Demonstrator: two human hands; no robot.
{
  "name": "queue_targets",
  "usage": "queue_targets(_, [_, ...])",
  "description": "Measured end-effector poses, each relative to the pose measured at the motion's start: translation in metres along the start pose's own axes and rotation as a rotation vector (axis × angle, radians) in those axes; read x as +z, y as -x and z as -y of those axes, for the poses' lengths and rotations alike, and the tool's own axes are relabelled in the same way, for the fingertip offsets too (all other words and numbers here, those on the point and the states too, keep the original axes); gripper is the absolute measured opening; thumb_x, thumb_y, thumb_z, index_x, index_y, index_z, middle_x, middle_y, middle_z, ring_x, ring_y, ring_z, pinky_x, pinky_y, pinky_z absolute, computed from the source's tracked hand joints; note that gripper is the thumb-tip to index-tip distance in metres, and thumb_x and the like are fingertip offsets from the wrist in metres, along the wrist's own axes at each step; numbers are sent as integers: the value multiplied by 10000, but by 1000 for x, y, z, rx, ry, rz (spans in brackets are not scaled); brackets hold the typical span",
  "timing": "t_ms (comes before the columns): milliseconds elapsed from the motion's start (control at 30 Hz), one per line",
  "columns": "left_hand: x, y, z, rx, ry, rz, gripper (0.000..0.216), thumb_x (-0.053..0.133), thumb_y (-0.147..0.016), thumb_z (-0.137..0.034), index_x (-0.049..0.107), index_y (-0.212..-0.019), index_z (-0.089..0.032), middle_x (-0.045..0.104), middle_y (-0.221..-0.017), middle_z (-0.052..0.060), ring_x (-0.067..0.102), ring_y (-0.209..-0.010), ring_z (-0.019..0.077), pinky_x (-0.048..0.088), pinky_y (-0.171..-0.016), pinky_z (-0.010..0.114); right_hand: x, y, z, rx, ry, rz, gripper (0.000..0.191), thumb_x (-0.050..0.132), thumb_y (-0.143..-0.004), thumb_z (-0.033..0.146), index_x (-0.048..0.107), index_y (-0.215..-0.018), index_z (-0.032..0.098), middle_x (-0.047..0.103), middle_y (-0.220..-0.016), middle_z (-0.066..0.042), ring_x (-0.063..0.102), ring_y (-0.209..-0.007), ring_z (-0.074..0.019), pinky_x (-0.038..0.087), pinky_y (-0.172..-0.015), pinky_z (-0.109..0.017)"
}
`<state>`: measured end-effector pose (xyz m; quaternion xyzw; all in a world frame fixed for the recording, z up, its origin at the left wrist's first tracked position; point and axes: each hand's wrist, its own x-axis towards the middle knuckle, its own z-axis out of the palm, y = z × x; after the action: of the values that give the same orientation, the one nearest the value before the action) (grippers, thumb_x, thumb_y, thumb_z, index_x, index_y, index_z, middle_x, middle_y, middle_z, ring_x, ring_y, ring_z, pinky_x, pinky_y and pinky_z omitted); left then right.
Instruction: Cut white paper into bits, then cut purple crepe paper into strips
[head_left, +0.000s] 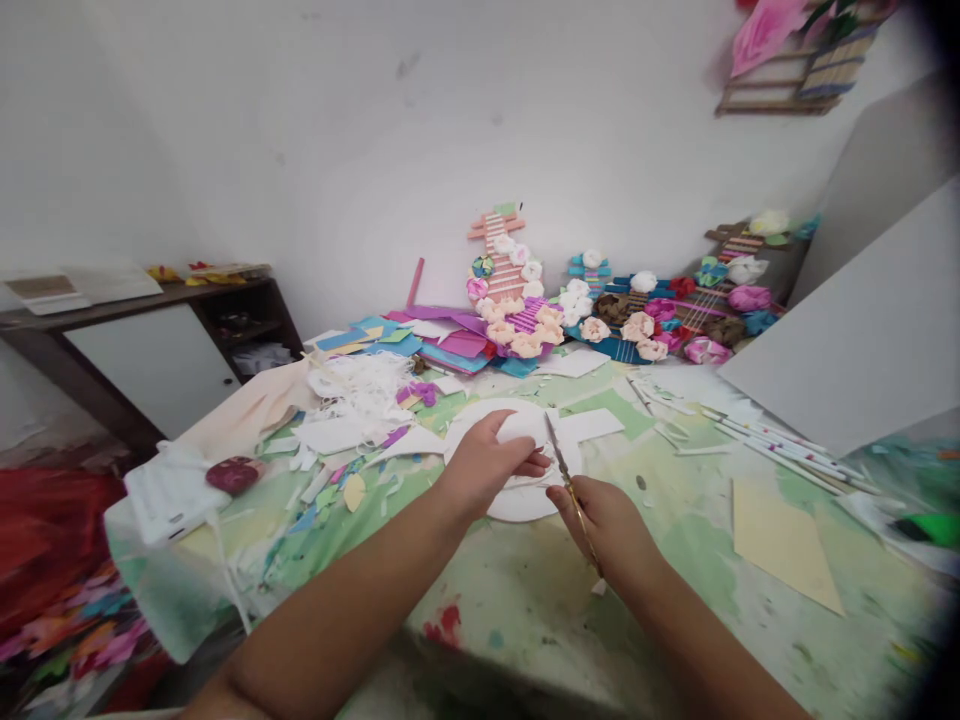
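My left hand pinches a round white paper sheet at its near left part, thumb on top. My right hand is closed round the handles of a pair of scissors. The blades point away from me and lie over the white sheet, just right of my left fingers. Both hands hover over a green, paint-stained table.
White paper scraps and coloured offcuts lie at the left. Paper-flower crafts lean on the back wall. A large grey board tilts at the right, with sticks and a beige paper near it. A dark side table stands far left.
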<state>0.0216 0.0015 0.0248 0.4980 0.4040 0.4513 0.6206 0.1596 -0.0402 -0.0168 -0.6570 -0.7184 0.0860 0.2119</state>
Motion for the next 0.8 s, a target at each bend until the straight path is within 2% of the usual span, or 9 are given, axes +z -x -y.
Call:
queue_targets(100, [3, -2, 5, 27, 9, -40, 247, 558, -626, -244, 511, -823, -102, 585, -562, 52, 573, -519, 126, 483, -522, 232, 4, 1, -1, -13, -15, -2, 419, 231, -752, 505, 381, -525, 186, 457, -502, -5, 382, -484, -110, 234, -460, -212])
queue_targets(267, [7, -6, 15, 110, 105, -95, 212, 581, -608, -273, 508, -727, -113, 525, -508, -3, 512, -441, 85, 435, -433, 195, 8, 0, -3, 1, -22, -40, 418, 256, -737, 518, 357, -502, 187, 440, -478, 2, 365, -467, -104, 230, -453, -210])
queue_targets(600, [4, -8, 16, 67, 186, -56, 248, 596, -583, -288, 483, -722, -117, 503, -504, -16, 466, -409, 69, 373, -399, 182, 13, -4, -4, -8, -32, 17, 403, 302, -720, 510, 394, -494, 188, 445, -480, -1, 364, -465, -104, 235, -450, -214])
queue_targets(800, [-7, -10, 27, 81, 207, -87, 257, 587, -590, -315, 483, -722, -121, 503, -526, -11, 467, -429, 75, 373, -398, 190, 11, -2, -6, 5, -73, 71, 396, 313, -702, 517, 331, -485, 186, 387, -468, 22, 343, -460, -96, 238, -442, -210])
